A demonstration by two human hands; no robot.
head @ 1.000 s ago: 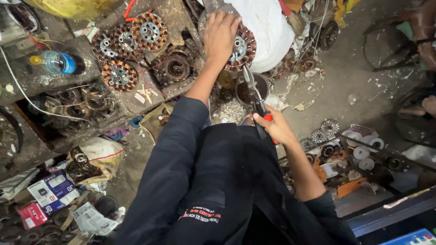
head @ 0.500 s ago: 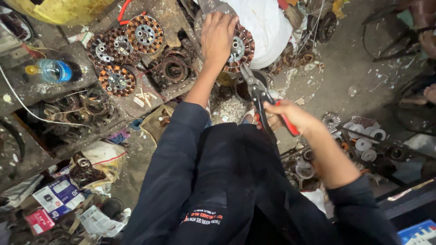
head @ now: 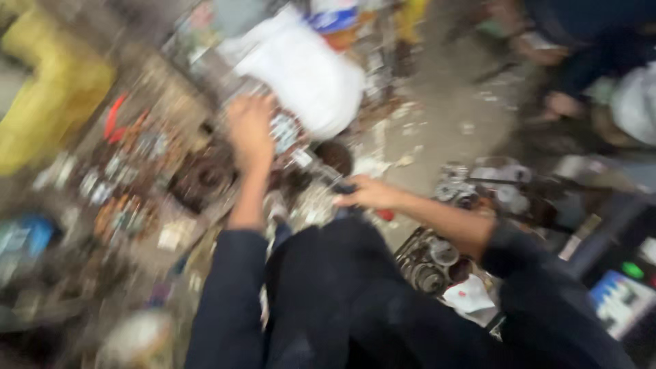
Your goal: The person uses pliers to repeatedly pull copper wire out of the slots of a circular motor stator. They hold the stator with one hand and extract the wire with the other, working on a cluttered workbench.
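The whole scene is smeared by motion, so much of it reads only as colour and shape. The person's left hand (head: 249, 130) is stretched forward over the cluttered bench, its back turned up, laid on a round wound metal part (head: 283, 131) whose pale centre shows just beside the knuckles; whether the fingers are curled around it or only pressed flat on it I cannot tell through the blur. The right hand (head: 365, 193) is lower and nearer the body, closed around the handle of a tool (head: 321, 171) with a dark shaft that points up toward that round part, and a spot of red shows at the heel of the hand. Both forearms come out of dark sleeves. Just behind the round part lies a white cloth bundle (head: 307, 75), and to its left on the bench sits a dark rusty ring-shaped piece (head: 205, 179) among other small coils. A yellow container (head: 48, 89) stands at the far left. Well to the right, on the dusty floor, there is a heap of grey metal parts (head: 478, 184).
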